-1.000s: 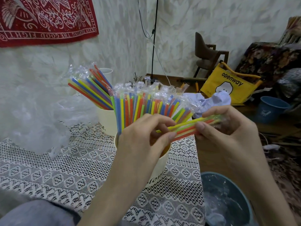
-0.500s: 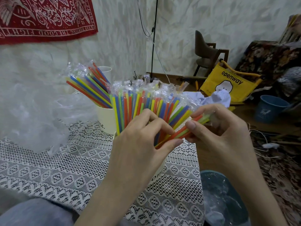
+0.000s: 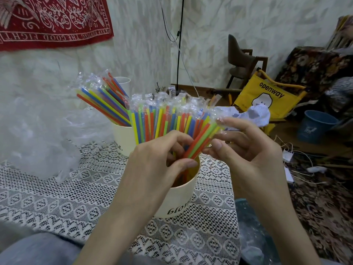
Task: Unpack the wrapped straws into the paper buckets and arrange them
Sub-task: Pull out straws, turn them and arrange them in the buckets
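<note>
Wrapped straws [image 3: 164, 121] in green, yellow, orange and blue stand fanned out in the near paper bucket [image 3: 177, 199], a cream tub with dark lettering on its side, set on the lace-covered worktop [image 3: 57, 197]. Over its mouth, both hands meet on a small bundle of straws [image 3: 200, 141], orange and green, which leans up to the right with its lower ends at the bucket's rim. The left hand [image 3: 158, 165] has its fingers curled round the bundle low down, thumb pressed against them; the right hand [image 3: 246, 148] pinches the upper part, fingertips on the clear wrap at the tips. Behind stands a second paper bucket [image 3: 123, 138], its straws [image 3: 104, 102] leaning left. Crumpled clear plastic [image 3: 36, 131] lies to the left on the worktop. A blue bin [image 3: 254, 234] with clear wrap in it sits beside the worktop at lower right.
</note>
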